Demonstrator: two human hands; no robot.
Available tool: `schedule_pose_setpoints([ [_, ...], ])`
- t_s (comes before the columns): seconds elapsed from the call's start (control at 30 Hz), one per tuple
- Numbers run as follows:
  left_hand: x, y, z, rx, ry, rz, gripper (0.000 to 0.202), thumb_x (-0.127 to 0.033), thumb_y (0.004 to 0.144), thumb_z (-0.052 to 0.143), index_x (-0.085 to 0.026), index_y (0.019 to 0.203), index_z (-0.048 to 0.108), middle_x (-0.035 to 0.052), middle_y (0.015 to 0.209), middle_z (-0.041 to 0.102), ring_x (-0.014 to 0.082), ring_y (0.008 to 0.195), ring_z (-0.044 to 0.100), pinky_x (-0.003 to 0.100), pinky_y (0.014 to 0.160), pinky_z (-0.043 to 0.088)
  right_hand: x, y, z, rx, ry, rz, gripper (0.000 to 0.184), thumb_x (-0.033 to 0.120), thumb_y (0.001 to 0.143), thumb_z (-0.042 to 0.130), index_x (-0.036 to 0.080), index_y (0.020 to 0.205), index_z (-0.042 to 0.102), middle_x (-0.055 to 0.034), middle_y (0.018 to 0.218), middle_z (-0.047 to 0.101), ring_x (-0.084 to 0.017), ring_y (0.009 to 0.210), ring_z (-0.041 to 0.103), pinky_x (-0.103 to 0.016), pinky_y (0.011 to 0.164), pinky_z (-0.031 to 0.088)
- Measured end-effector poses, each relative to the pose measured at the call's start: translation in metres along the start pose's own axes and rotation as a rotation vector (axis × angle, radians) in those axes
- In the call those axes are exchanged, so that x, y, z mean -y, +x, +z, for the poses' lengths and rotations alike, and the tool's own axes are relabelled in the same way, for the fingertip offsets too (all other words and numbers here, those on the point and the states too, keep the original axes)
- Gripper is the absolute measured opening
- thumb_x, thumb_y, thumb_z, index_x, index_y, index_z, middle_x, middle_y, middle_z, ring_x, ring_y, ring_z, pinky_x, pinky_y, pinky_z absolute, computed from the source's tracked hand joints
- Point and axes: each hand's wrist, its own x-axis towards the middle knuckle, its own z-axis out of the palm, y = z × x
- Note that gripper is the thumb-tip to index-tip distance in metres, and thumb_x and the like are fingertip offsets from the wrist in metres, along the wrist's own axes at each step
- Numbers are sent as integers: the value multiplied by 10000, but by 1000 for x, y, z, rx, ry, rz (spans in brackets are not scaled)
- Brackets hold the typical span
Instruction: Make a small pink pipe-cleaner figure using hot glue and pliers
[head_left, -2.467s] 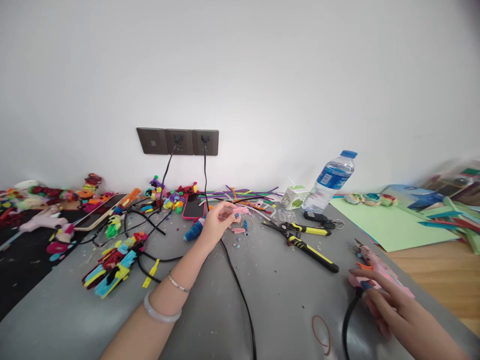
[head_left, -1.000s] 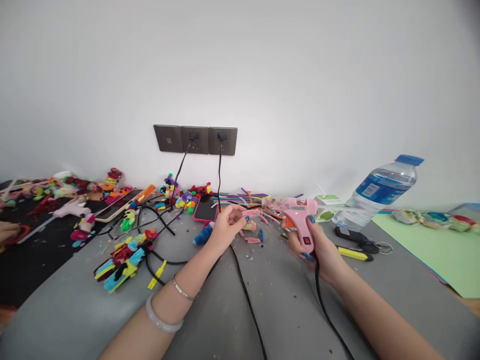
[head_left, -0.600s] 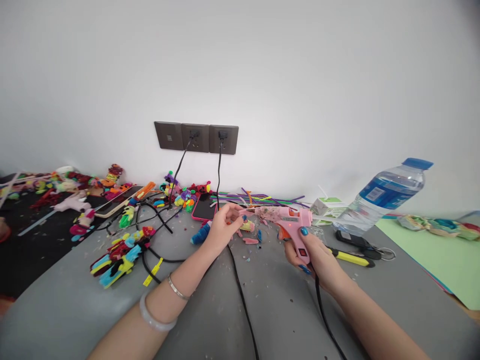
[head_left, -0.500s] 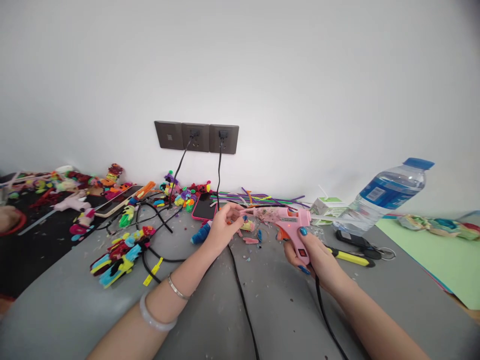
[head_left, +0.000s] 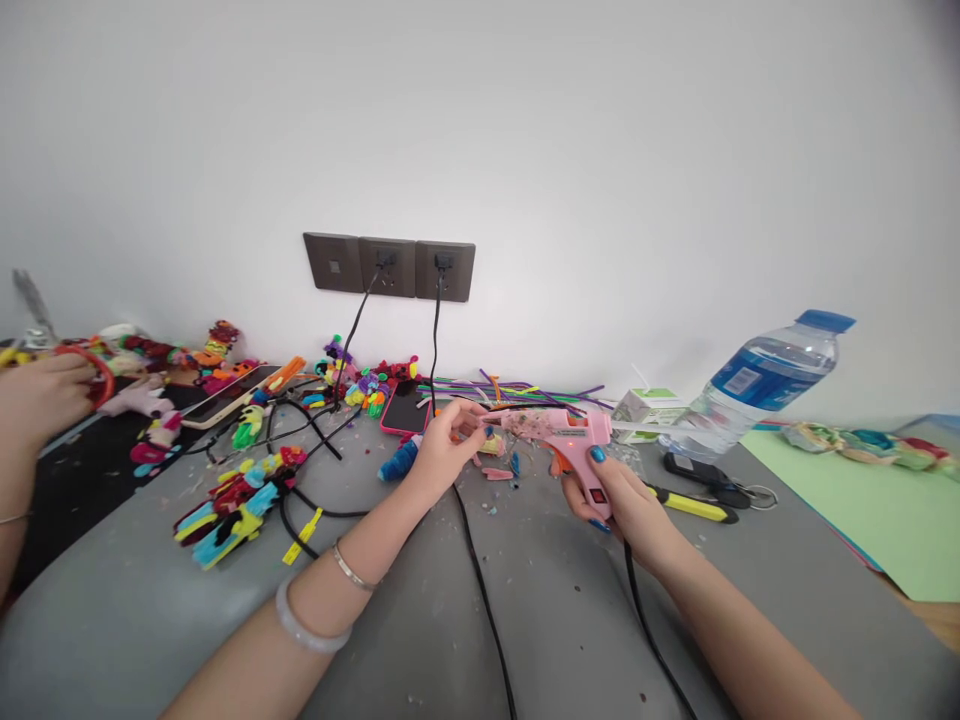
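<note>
A pink hot glue gun (head_left: 577, 440) with a clear glue stick out of its back is gripped in my right hand (head_left: 626, 505). Its nozzle points left, and a small light glows on its side. My left hand (head_left: 452, 440) is closed in a pinch at the nozzle tip; whatever its fingers hold is mostly hidden. Below the gun lie small pink and blue scraps (head_left: 496, 474). Just left of my left hand is a blue fuzzy piece (head_left: 400, 460).
A water bottle (head_left: 772, 375) leans at the right near a key fob (head_left: 697, 468) and a yellow cutter (head_left: 694, 505). Pipe-cleaner figures (head_left: 240, 500), phones and black cords (head_left: 480, 590) spread leftward. At far left, another person's hand (head_left: 49, 395) holds red-handled scissors (head_left: 94, 375).
The other person's hand has come further into view and raised the scissors. My hands and the glue gun stay nearly in place; the view has shifted slightly.
</note>
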Motion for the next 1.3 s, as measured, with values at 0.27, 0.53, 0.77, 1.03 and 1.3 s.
schedule_pose_setpoints([
  [0.27, 1, 0, 0, 0, -8, 22, 198, -255, 769, 615, -194, 945, 546, -23, 741, 538, 77, 531, 475, 148, 371, 392, 11, -1, 0, -3, -45, -7, 594, 758, 866, 318, 222, 693, 504, 39, 419, 370, -121, 407, 239, -305, 459, 192],
  [0.53, 3, 1, -1, -29, 4, 42, 188, -255, 777, 620, -193, 943, 556, -17, 740, 565, 92, 580, 528, 168, 458, 427, 6, 0, -2, -35, -57, -33, 602, 757, 870, 323, 218, 695, 525, 35, 428, 392, -120, 413, 262, -295, 457, 215],
  [0.77, 1, 0, 0, -61, -9, 39, 206, -267, 775, 613, -195, 961, 562, -11, 753, 563, 114, 625, 559, 193, 489, 439, 19, -3, 1, -42, -126, -41, 656, 785, 842, 334, 233, 490, 368, 27, 416, 299, -114, 403, 242, -295, 422, 214],
  [1.03, 1, 0, -1, -66, -38, 21, 210, -282, 778, 626, -203, 956, 549, -16, 736, 560, 121, 623, 568, 192, 472, 430, 18, -2, -1, -60, -103, -19, 609, 790, 837, 336, 234, 616, 445, 38, 426, 351, -112, 391, 226, -290, 403, 174],
  [1.3, 2, 1, -1, -81, -39, -1, 216, -295, 782, 628, -194, 951, 538, -16, 727, 583, 121, 616, 570, 214, 521, 436, 15, -1, -4, -59, -112, -31, 603, 788, 846, 307, 236, 634, 420, 41, 428, 345, -120, 412, 237, -295, 441, 192],
])
